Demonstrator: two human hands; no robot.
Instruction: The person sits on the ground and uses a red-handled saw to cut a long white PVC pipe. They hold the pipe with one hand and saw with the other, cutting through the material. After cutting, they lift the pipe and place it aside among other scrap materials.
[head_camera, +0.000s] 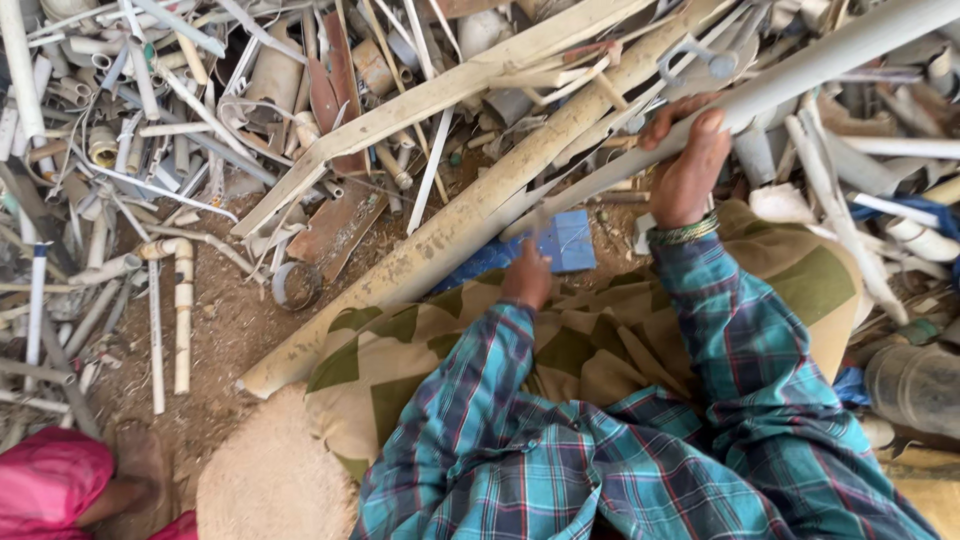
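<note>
Fingers (700, 128) of my right hand (688, 165) are wrapped around a long grey pipe (820, 62), thumb over the top, clamped firmly near its lower stretch. That pipe runs from my grip up toward 2 o'clock and out of frame, and down toward 8 o'clock, where it tapers into a split, flattened end. My left hand (526, 275) sits at 7 o'clock from the right one, knuckles toward me; it seems closed on a thin blade or tool, but I cannot tell for sure what it grips. Just past it lies a blue flat piece (565, 240). 2 thick dusty pipes (470, 215) lie parallel alongside, at 9 o'clock of my left hand. Beyond them spreads a heap of scrap tubing (130, 150). A patterned cloth (560, 345) covers my lap, and a pink sleeve (50, 480) shows at 8 o'clock.

My worry: the pipe is long and held at 1 point, so it could swing or slip, and the split end looks sharp near my left hand.
</note>
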